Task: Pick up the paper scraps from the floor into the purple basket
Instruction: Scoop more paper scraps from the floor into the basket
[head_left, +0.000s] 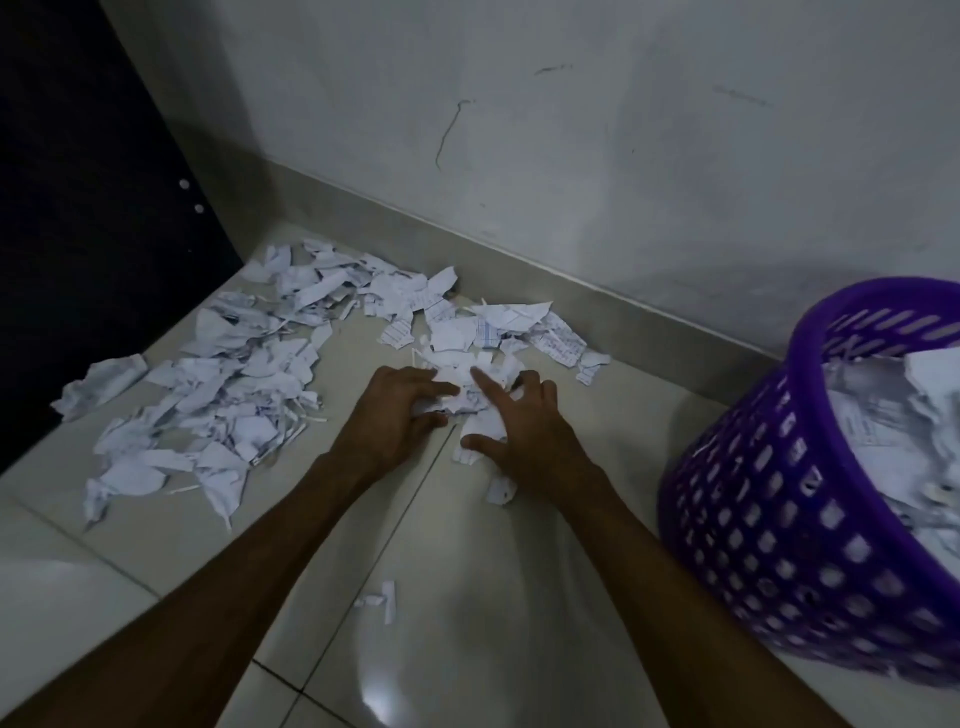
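Torn white paper scraps (223, 384) lie spread over the tiled floor, thickest at the left and along the wall. Both my hands reach into a small heap of scraps (467, 374) in the middle. My left hand (395, 410) curls its fingers round the heap's left side. Over the right side my right hand (524, 426) lies with fingers spread and the index finger straight. The purple basket (769, 499), with a perforated wall, stands at the right and holds several scraps.
A grey wall with a skirting board (571, 291) runs behind the scraps. A dark panel (78, 234) closes off the left. Two stray scraps (382, 603) lie on the tile between my forearms.
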